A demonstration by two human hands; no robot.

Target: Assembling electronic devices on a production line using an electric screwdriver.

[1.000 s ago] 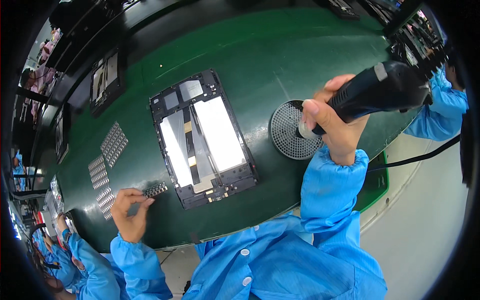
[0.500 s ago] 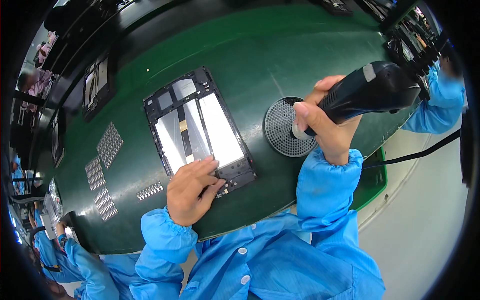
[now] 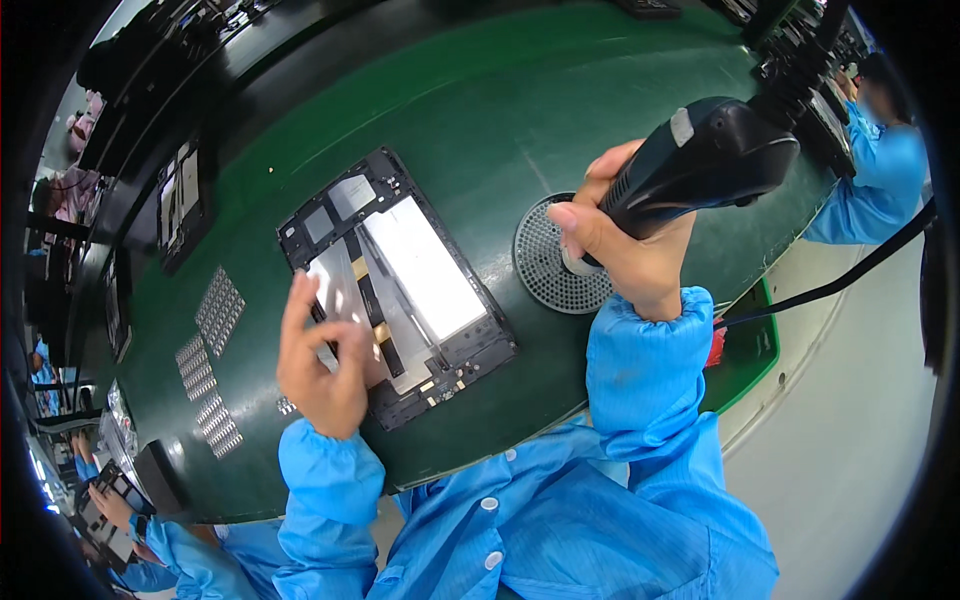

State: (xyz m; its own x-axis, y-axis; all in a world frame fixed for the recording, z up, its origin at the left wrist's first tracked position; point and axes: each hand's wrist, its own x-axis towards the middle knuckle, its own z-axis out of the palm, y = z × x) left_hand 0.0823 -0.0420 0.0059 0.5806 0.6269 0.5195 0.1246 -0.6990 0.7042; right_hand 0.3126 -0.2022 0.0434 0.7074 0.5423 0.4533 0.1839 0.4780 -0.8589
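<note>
An opened tablet lies tilted on the green table, its inside up, with a black frame and silvery panels. Over its left edge is my left hand, fingers spread and holding nothing; whether it touches the tablet I cannot tell. My right hand is wrapped round a black electric screwdriver, with a ribbed cable sleeve at its upper end. The screwdriver's pale nose points down over a round perforated screw tray. Its tip is hidden by my fingers.
Sheets of small metal parts lie left of the tablet. Farther left is another opened device. A green bin stands below the table edge at right, under a black cable. Co-workers in blue sleeves are at both sides.
My left hand has come off the tablet's lower part and moved left, its fingers spreading. In the picture, my right hand and the screwdriver sit slightly farther left, still over the tray.
</note>
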